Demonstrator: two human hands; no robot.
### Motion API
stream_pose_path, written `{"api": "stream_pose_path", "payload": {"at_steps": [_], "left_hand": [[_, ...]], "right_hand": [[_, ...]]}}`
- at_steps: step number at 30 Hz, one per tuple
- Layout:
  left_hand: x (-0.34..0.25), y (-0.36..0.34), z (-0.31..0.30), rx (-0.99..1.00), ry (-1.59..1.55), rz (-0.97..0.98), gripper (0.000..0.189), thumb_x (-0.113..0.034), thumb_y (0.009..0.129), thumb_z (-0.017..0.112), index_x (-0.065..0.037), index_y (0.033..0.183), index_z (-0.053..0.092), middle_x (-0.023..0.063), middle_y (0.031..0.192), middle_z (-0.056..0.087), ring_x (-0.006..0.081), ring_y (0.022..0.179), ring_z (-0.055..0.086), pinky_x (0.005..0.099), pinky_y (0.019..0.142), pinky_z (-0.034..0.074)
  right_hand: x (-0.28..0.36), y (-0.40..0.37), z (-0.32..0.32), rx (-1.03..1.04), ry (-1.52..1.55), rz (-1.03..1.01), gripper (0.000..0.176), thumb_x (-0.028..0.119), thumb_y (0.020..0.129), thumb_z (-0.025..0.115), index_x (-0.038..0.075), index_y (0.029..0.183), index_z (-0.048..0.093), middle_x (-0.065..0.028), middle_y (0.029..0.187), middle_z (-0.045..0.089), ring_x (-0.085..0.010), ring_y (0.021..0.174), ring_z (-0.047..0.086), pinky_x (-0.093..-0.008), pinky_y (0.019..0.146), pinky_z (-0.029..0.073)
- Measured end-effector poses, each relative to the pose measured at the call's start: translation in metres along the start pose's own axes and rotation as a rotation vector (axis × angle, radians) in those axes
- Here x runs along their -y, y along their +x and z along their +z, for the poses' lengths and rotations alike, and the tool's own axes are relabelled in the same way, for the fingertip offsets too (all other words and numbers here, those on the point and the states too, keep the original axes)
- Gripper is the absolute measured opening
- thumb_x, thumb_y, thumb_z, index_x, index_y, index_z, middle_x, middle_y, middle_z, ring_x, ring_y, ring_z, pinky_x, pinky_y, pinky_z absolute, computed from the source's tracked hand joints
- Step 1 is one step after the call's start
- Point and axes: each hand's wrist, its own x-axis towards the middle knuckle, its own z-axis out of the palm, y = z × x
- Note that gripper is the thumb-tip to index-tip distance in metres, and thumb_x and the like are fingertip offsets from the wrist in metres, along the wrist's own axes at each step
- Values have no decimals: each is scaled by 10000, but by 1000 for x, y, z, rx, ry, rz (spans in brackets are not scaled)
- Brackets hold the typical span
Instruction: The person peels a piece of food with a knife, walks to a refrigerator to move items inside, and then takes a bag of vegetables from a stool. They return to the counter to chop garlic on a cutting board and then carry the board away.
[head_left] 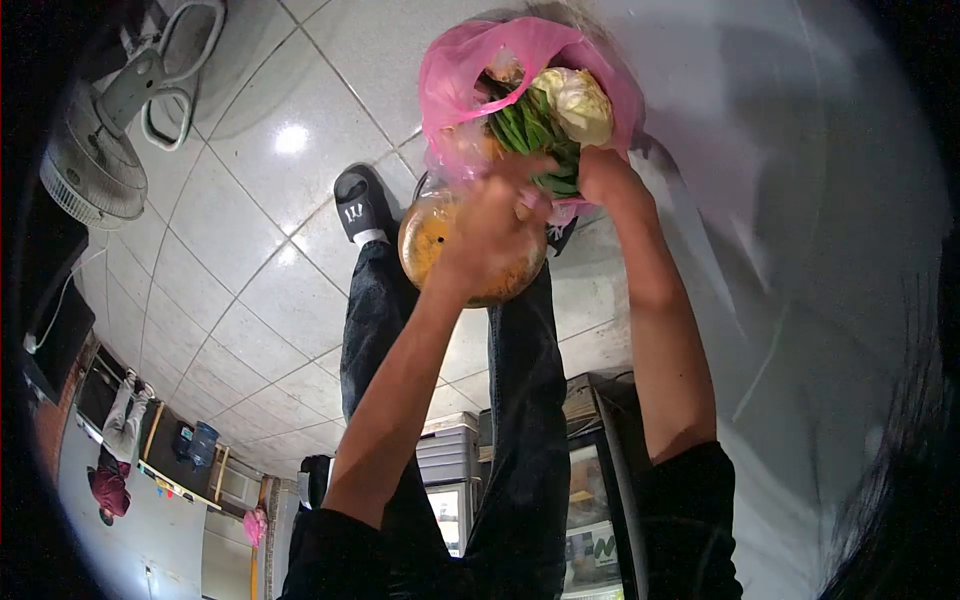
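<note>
A pink plastic bag point(460, 65) stands open on the floor in front of me. Inside it lie a pale green cabbage point(578, 105) and a bunch of long green vegetables point(530, 130). My right hand point(605, 178) is closed at the bag's near right rim, its fingertips hidden. Blurred by motion, my left hand point(490, 225) is over a round container point(425, 245) with orange-brown showing through its top. Pink plastic shows at the left hand's fingers, but the blur hides their grip. The container sits between my lower legs, below the bag.
A grey standing fan point(95, 165) is at the upper left. My sandalled foot point(362, 205) rests on the tiles beside the container. A pale wall point(800, 250) fills the right side. At the lower left, a person point(112, 470) stands near a blue water bottle point(203, 443).
</note>
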Motion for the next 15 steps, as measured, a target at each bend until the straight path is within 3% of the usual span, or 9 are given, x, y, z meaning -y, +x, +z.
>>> {"api": "stream_pose_path", "payload": {"at_steps": [2,3,5,7,10,11,12,13,15], "left_hand": [[-30,34,-23,23,131,-429,471,-127,705,725,-65,1128,526,170,1025,552,299,881,584,394,772,491],[-32,43,-28,23,129,-425,471,-127,705,725,-65,1128,526,170,1025,552,299,881,584,394,772,491],[-26,61,-37,-92,676,-95,450,-149,701,736,-110,1114,562,166,1007,574,289,871,595,405,762,500],[-6,69,-39,-80,764,-45,391,-164,704,734,-110,1064,593,156,967,592,292,859,598,405,748,502],[21,77,-50,-35,882,34,280,-190,714,726,-100,964,637,140,884,620,303,822,606,408,720,504],[28,79,-54,-11,906,63,231,-200,721,718,-91,914,652,135,842,631,312,798,610,409,707,504],[29,82,-57,-40,839,-21,139,-184,789,658,-51,831,660,93,708,616,241,673,603,367,667,510],[29,86,-64,-37,838,-22,139,-184,789,658,-51,831,660,93,708,616,241,673,603,367,667,510],[29,95,-75,-72,122,-369,188,-168,846,588,5,804,648,47,625,584,145,571,546,298,607,488]], "right_hand": [[-11,-5,3,-47,26,-42,177,46,792,484,-33,900,600,-257,944,616,-380,934,607,-451,794,493],[-14,-8,5,-93,52,-90,160,43,790,482,-25,884,592,-250,911,616,-380,916,608,-453,787,490],[-17,-13,15,-162,37,-145,163,41,790,483,-19,904,583,-245,897,611,-384,897,605,-455,771,489],[-16,-23,14,-229,26,-201,170,39,790,484,-13,924,574,-239,883,607,-388,877,602,-457,756,488],[-6,-37,14,-206,106,-178,253,24,784,487,-14,1031,522,-260,996,565,-407,982,546,-468,819,446],[-3,-41,19,-386,189,-148,263,13,762,514,-5,1024,527,-254,960,564,-402,944,550,-470,806,440],[0,-44,23,-564,272,-117,278,2,740,540,4,1017,533,-247,925,562,-397,906,554,-472,793,434],[2,-48,27,-562,273,-114,278,2,740,540,4,1017,533,-247,925,562,-397,906,554,-472,793,434],[6,-56,32,-989,124,-16,338,0,683,604,16,1016,546,-221,841,547,-376,838,542,-453,776,422]]}}
